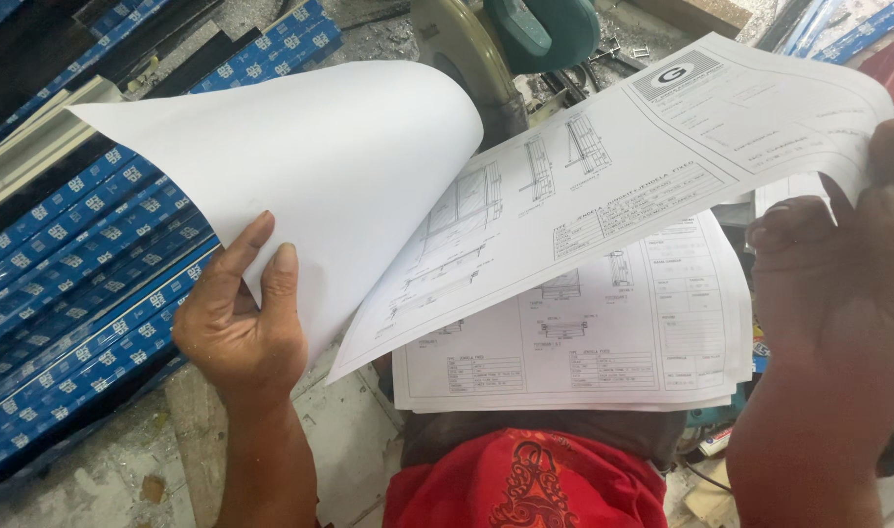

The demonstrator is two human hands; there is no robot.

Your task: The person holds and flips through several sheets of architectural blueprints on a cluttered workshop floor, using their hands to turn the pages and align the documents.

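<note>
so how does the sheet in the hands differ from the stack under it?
The top sheet is lifted, and its left half curls over so the blank back shows; the stack of sheets lies flat, printed side up. The left hand grips the top sheet's curled edge and the right hand its right edge; neither visibly grips the stack. The top sheet is single, the stack several layers. Both are white paper with line drawings and title blocks.

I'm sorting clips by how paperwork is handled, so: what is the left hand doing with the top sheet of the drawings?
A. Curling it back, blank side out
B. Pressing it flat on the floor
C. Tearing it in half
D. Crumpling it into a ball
A: the left hand holds the top sheet rolled back in a smooth curve, its blank white back showing, with printed technical drawings uncovered beneath.
</note>
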